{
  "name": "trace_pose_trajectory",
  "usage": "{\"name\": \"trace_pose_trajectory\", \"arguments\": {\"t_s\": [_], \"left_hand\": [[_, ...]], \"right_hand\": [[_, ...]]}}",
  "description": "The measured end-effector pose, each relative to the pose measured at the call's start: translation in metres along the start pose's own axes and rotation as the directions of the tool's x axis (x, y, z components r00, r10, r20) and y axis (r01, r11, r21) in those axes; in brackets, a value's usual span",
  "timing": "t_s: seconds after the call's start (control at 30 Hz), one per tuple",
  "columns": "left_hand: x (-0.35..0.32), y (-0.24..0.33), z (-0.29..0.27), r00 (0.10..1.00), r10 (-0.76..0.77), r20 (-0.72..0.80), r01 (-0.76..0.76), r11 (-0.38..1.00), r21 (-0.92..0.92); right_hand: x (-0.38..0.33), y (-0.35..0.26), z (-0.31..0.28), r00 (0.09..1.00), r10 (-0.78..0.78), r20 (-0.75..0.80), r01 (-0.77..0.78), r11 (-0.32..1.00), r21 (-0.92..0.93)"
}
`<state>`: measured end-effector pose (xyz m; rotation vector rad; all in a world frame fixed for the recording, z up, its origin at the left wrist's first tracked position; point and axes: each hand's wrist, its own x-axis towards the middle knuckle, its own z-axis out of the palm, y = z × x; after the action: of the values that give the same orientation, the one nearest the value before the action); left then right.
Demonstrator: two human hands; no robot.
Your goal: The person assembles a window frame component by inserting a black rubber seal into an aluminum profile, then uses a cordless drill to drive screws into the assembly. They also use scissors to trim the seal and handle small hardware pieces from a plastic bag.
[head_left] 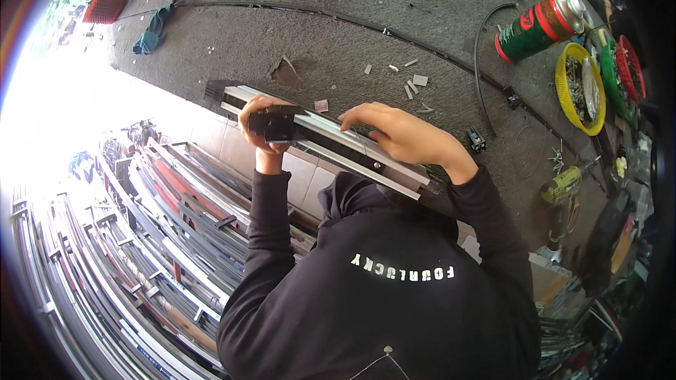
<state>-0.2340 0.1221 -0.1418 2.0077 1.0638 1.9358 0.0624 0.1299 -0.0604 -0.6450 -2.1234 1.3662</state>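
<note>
A length of silvery aluminium profile with a dark channel slants across in front of my chest, above the edge of the carpeted worktop. My left hand is wrapped around it near its left end. By those fingers a black block-like piece sits across the profile; its exact kind does not show. My right hand lies over the profile's right half, fingers bent and apart, fingertips at its upper edge. A thin wire-like line shows below these fingertips. A round screw-like spot is visible in the channel.
Small grey offcuts and a black fitting lie on the grey carpet. A long dark strip crosses it. To the right are a spray can, a yellow basket and a green drill. Racked metal profiles fill the lower left.
</note>
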Motion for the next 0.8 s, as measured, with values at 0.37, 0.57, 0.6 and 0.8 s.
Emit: {"name": "trace_pose_trajectory", "arguments": {"t_s": [0.37, 0.57, 0.6, 0.8], "left_hand": [[0.007, 0.018, -0.005, 0.994, -0.045, 0.095, 0.035, 0.994, 0.102], [0.009, 0.011, 0.002, 0.998, -0.017, 0.056, 0.014, 0.998, 0.054], [0.009, 0.009, 0.001, 0.997, -0.029, 0.067, 0.025, 0.998, 0.059], [0.006, 0.005, -0.004, 0.994, -0.052, 0.093, 0.044, 0.995, 0.091]], "right_hand": [[-0.027, -0.096, -0.063, 0.879, 0.406, 0.25, -0.263, 0.851, -0.455], [-0.101, -0.207, -0.096, 0.934, 0.358, 0.007, -0.215, 0.575, -0.789], [-0.115, -0.222, -0.106, 0.936, 0.34, 0.091, -0.159, 0.638, -0.753], [-0.266, -0.295, -0.092, 0.869, 0.296, -0.396, -0.481, 0.693, -0.537]]}}
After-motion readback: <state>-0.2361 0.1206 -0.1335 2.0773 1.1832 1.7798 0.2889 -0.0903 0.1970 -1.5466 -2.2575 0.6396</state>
